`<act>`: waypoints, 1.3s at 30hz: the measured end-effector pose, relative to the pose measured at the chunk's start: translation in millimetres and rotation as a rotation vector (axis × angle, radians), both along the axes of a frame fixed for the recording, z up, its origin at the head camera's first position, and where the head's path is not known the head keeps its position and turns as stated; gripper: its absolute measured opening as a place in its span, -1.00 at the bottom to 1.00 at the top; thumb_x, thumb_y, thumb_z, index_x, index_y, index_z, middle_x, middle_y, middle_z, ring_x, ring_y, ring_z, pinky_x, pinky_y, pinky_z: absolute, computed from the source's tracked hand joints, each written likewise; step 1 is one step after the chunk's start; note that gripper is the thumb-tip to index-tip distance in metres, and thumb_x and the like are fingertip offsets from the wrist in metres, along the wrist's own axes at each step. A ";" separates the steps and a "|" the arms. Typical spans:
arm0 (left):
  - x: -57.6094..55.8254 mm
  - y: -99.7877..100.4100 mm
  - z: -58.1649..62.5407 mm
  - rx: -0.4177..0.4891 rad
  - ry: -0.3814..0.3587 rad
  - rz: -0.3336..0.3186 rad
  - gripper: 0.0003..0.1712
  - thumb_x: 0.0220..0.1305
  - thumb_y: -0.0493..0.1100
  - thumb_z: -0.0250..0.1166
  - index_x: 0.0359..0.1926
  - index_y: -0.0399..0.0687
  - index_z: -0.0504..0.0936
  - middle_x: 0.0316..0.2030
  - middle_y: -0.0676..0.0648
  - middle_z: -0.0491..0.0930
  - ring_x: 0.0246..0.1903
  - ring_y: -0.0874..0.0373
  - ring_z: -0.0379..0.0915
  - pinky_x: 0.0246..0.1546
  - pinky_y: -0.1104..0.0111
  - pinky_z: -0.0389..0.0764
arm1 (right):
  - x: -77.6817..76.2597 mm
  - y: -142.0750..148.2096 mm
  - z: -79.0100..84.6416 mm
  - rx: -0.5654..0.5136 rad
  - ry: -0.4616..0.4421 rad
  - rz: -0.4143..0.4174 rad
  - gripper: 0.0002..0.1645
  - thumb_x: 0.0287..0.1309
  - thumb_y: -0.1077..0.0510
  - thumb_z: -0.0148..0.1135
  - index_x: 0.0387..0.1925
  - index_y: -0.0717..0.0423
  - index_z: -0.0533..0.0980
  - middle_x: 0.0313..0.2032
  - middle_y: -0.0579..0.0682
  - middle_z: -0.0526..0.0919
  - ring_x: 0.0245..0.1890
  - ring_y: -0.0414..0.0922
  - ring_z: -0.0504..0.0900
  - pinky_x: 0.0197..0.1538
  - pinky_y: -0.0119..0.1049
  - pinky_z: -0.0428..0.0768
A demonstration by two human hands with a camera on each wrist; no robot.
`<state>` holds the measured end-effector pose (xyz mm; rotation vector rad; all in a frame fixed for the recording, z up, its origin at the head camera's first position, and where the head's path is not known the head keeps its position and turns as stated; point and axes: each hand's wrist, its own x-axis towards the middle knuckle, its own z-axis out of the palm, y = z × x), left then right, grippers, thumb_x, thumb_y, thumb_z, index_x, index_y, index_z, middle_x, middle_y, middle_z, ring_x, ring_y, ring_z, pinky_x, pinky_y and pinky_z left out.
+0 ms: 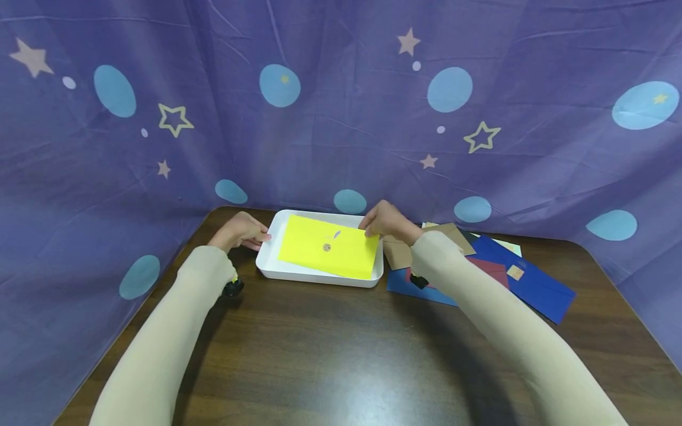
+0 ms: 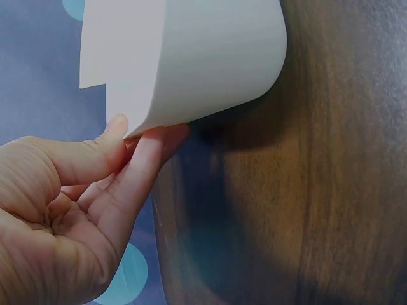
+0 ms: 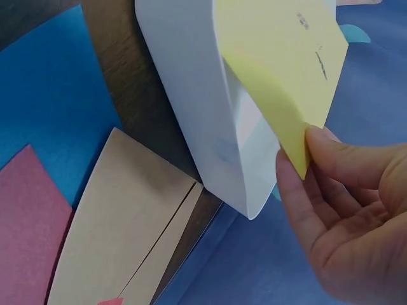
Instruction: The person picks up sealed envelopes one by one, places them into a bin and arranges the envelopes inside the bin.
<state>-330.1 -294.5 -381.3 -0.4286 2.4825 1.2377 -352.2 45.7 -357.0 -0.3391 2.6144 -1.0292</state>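
Pinching yellow paper [image 1: 306,242] by far right corner with right hand [image 1: 389,221] — stretching longways left over white tray [image 1: 301,274], held by left hand [image 1: 243,231].

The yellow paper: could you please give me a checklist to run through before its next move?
1. Left hand gripping the white tray: ok, at its rim.
2. Right hand pinching the yellow paper: ok.
3. Yellow paper lying flat: not ok, pinched corner raised.
4. Brown paper apart from the white tray: cannot tell, very close.
5. Nothing beneath the yellow paper: cannot tell, largely hidden.
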 end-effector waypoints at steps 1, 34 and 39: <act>-0.3 0.0 -0.1 -0.003 0.003 0.000 -0.49 0.34 -0.34 0.35 0.24 -0.51 0.50 -0.24 -0.14 0.59 -0.45 0.21 0.58 -0.27 0.40 0.82 | -0.8 -0.6 -0.5 0.001 0.021 -0.001 -0.73 0.14 0.43 0.39 -0.10 0.25 0.74 -0.06 0.15 0.78 -0.10 -0.04 0.66 -0.14 -0.26 0.81; -0.7 -3.6 2.9 0.024 -0.008 -0.011 -0.49 0.28 -0.34 0.40 0.19 -0.53 0.54 -0.28 -0.15 0.59 -0.45 0.17 0.60 -0.31 0.38 0.83 | -22.5 -27.3 -15.3 0.180 0.237 0.102 -0.77 0.13 0.42 0.42 -0.16 0.19 0.77 -0.09 0.09 0.79 0.01 0.00 0.68 0.08 -0.23 0.77; 3.4 0.4 -1.8 0.034 0.007 -0.006 -0.51 0.33 -0.37 0.34 0.22 -0.54 0.51 -0.31 -0.11 0.58 -0.47 0.23 0.59 -0.27 0.38 0.83 | -21.6 -28.3 -23.7 0.205 0.241 0.114 -0.76 0.14 0.43 0.41 -0.15 0.21 0.76 -0.07 0.09 0.79 0.04 0.01 0.68 0.13 -0.22 0.75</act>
